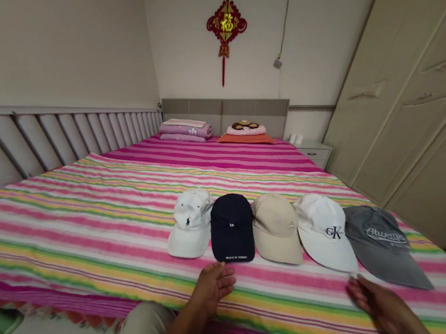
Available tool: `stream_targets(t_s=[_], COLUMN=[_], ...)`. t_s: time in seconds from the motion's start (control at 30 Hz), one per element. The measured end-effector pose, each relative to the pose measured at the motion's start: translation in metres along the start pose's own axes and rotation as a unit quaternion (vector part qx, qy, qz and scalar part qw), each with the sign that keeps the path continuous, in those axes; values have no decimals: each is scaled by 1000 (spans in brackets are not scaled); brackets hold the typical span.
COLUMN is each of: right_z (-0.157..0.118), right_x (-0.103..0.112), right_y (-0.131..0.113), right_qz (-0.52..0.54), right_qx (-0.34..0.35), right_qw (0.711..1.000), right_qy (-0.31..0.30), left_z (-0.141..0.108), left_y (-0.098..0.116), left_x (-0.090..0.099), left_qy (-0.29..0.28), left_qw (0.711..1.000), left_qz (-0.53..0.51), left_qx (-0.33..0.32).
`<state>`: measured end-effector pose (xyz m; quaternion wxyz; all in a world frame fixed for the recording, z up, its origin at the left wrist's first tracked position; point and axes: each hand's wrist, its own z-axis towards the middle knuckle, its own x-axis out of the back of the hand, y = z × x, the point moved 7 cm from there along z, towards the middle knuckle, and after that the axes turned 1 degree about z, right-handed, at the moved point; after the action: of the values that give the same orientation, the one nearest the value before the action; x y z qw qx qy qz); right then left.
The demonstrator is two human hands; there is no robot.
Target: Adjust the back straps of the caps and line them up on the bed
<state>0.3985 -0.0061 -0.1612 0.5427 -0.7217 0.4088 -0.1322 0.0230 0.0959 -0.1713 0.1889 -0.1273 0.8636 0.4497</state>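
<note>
Several baseball caps lie side by side in a row on the striped bedspread (104, 230), brims facing me. From left to right they are a white cap (193, 208) with a small dark emblem, a navy cap (231, 215), a beige cap (274, 215), a white CK cap (322, 217) and a grey cap (383, 245) with white lettering. My left hand (213, 287) is open just below the navy cap's brim, fingers stretched out and holding nothing. Near the front edge of the white CK cap's brim is my right hand (371, 300), slightly blurred, its fingers loosely apart and nothing in them.
Folded purple bedding (186, 131) and a folded pink item (246, 128) on an orange one lie by the headboard (248, 110). A bed rail (59, 127) runs along the left. On the right stand a small nightstand (314, 154) and a tall wardrobe (411, 111).
</note>
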Motion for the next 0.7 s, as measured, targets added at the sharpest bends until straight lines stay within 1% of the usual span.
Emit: stream_targets(t_s=[0.03, 0.07, 0.1, 0.13, 0.17, 0.2, 0.27, 0.33, 0.4, 0.53, 0.7], right_z=[-10, -23, -37, -49, -58, -63, -65, -61, -55, -48, -50], right_x=[-14, -35, -54, -71, -86, -99, -115, -128, -137, -144, -143], right_y=[11, 25, 35, 42, 48, 52, 59, 65, 68, 72, 73], right_qz=[-11, -19, -16, -8, 6, 28, 72, 102, 118, 130, 134], right_qx=[-41, -101, -135, -150, -160, -163, -173, -177, -178, -183, -170], right_qw=[998, 988, 976, 968, 963, 963, 968, 970, 970, 970, 972], right_qy=[-38, -115, -167, -202, -217, -214, -165, -132, -117, -96, -88], left_z=[-4, -6, -9, -10, -11, -11, -8, -2, 4, 12, 10], left_y=[1, 2, 5, 9, 14, 18, 26, 34, 40, 47, 48], left_x=[4, 10, 16, 24, 31, 38, 47, 53, 56, 61, 62], left_qy=[3, 15, 36, 63, 92, 117, 144, 151, 149, 137, 124], left_qw=[1000, 1000, 999, 998, 995, 990, 980, 976, 976, 979, 983], left_qz=[8, 11, 3, -14, -42, -71, -118, -138, -140, -135, -108], left_qx=[16, 21, 16, 1, -19, -40, -70, -81, -80, -73, -79])
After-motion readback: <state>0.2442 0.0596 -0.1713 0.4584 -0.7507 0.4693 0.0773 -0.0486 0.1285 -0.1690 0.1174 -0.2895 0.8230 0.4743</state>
